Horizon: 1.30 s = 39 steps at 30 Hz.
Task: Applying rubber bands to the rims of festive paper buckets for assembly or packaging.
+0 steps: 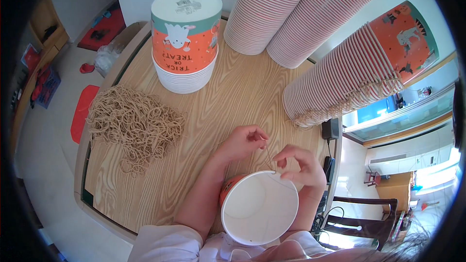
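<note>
Light wooden tabletop [228, 97] crowded with stacked paper buckets. Thin tan string [270, 157] pinched between left hand [241, 141] and right hand [302, 164], at rim of white-lined orange paper bucket [259, 207] in lap. Handle threading judged underway; fine aiming through rim hole needed.

A light wooden table [228, 102] is being occupied by a heap of tan string loops [133, 123] (at its left), a short upturned bucket stack [186, 39], and three long, leaning stacks of paper buckets [310, 24].
</note>
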Each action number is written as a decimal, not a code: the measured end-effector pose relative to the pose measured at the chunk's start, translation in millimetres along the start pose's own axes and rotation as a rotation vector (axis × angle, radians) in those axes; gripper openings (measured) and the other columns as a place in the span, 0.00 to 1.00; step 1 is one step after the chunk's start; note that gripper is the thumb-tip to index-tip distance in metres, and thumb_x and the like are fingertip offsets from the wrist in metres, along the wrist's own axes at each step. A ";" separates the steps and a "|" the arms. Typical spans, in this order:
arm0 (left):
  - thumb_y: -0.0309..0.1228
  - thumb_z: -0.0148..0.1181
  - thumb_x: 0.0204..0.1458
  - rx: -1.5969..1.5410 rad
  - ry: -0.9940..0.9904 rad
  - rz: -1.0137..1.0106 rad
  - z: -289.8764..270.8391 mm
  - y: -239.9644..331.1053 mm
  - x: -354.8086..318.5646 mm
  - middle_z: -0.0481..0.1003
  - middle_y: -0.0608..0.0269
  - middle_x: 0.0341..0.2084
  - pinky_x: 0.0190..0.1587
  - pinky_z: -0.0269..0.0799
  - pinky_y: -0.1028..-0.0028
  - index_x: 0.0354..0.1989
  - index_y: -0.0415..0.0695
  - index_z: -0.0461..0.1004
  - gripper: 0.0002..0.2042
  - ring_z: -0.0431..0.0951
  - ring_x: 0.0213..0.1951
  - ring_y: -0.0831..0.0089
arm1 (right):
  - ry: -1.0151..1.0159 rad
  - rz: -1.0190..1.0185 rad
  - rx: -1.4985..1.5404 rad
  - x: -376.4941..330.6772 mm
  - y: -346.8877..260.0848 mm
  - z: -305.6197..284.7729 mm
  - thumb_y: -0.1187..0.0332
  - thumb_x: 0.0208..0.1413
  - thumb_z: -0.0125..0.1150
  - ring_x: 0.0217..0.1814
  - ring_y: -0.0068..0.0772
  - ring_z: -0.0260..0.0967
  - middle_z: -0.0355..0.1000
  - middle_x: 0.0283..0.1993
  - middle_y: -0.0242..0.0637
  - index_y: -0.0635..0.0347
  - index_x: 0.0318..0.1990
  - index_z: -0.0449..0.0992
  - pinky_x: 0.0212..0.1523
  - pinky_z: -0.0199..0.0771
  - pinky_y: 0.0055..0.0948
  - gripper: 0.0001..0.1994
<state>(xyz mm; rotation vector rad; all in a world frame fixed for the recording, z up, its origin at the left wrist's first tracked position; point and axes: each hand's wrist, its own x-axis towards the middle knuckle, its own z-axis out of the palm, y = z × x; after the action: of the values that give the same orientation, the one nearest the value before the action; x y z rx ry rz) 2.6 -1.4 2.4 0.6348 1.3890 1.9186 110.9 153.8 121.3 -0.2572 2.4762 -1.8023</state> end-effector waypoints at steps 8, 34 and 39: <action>0.27 0.53 0.54 -1.034 -0.029 0.269 -29.4 6.6 -10.6 0.74 0.64 0.22 0.38 0.71 0.69 0.42 0.41 0.72 0.09 0.74 0.28 0.70 | 0.308 0.094 -0.437 -1.1 -17.7 5.2 0.82 0.46 0.54 0.25 0.16 0.58 0.64 0.25 0.27 0.63 0.43 0.74 0.26 0.59 0.18 0.14; 0.12 0.38 0.42 -0.197 0.189 0.622 30.7 175.1 -137.1 0.74 0.42 0.43 0.52 0.69 0.65 0.50 0.30 0.69 0.24 0.76 0.46 0.55 | 0.372 -0.062 -0.602 1.9 -58.2 23.1 0.78 0.46 0.59 0.35 0.39 0.70 0.71 0.34 0.42 0.64 0.40 0.75 0.37 0.69 0.27 0.11; 0.13 0.45 0.49 0.066 0.264 0.498 31.4 174.9 -130.2 0.76 0.48 0.40 0.48 0.72 0.72 0.47 0.32 0.72 0.17 0.78 0.44 0.63 | 0.146 -0.070 -0.499 18.6 -45.0 32.8 0.78 0.45 0.60 0.33 0.36 0.70 0.72 0.32 0.41 0.62 0.43 0.74 0.34 0.69 0.28 0.15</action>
<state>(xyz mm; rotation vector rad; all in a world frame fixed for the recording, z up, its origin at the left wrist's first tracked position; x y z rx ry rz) 68.5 -116.1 178.5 0.8433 1.5678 2.4260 101.8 106.3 154.6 -0.2445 3.0243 -1.2297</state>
